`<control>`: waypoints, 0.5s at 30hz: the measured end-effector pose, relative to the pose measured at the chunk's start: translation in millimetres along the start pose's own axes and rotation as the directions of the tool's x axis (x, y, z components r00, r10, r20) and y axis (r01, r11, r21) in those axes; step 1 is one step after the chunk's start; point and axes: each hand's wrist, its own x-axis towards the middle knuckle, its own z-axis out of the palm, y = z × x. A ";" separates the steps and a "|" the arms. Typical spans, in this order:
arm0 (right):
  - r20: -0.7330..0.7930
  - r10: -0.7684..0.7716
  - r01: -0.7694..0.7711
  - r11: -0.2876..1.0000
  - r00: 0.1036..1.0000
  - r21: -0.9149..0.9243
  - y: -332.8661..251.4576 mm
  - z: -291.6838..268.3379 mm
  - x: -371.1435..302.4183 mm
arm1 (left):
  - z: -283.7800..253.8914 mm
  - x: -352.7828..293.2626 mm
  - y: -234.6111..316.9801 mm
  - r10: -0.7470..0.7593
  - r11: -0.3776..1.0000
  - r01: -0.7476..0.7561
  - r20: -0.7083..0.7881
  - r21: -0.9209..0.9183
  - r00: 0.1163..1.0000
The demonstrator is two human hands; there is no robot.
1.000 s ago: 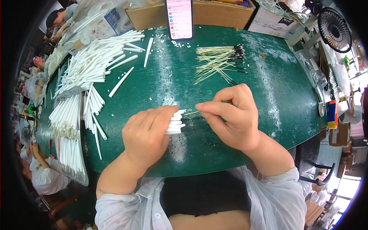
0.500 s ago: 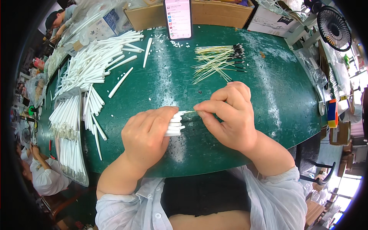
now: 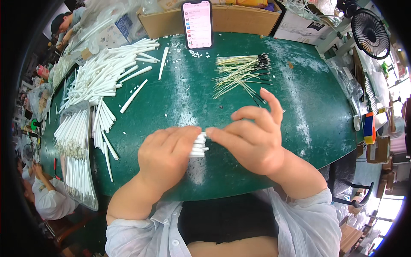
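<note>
My left hand (image 3: 165, 150) is closed around a small bundle of white tapered tubes (image 3: 198, 150), their ends sticking out to the right past the thumb. At the top tube's end, the thumb and index finger of my right hand (image 3: 252, 139) are pinched together, with the other fingers raised. Whatever sits between those fingertips is hidden. Beyond my right hand lies a bunch of thin pale-yellow wires (image 3: 235, 73) with black ends. To the left spreads a large heap of similar white tubes (image 3: 100, 70).
A clear tray (image 3: 90, 171) of white tubes with thin wires stands at the left edge of the green table (image 3: 257, 171). A phone (image 3: 198, 25) leans against a cardboard box (image 3: 239, 20) at the back. Tiny white bits are scattered near it. A black fan (image 3: 370, 33) stands at far right.
My right hand has moved left, up against the tube ends, and its outer fingers have lifted. The thin wire seen between my hands before no longer shows.
</note>
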 end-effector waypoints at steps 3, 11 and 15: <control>-0.099 -0.069 0.069 0.998 0.993 -0.006 -8.4 7.2 4.1 | 1.8 -2.6 2.0 0.058 0.998 -0.057 0.018 -0.017 0.998; 0.032 0.283 -0.272 0.876 0.958 0.398 8.6 9.5 -7.0 | -2.0 1.9 -1.4 -0.053 0.998 0.053 -0.003 -0.027 0.999; 0.057 -0.012 -0.014 0.894 0.998 0.448 -11.5 13.9 0.2 | -1.5 -1.6 3.9 -0.021 1.000 0.021 0.023 -0.006 1.000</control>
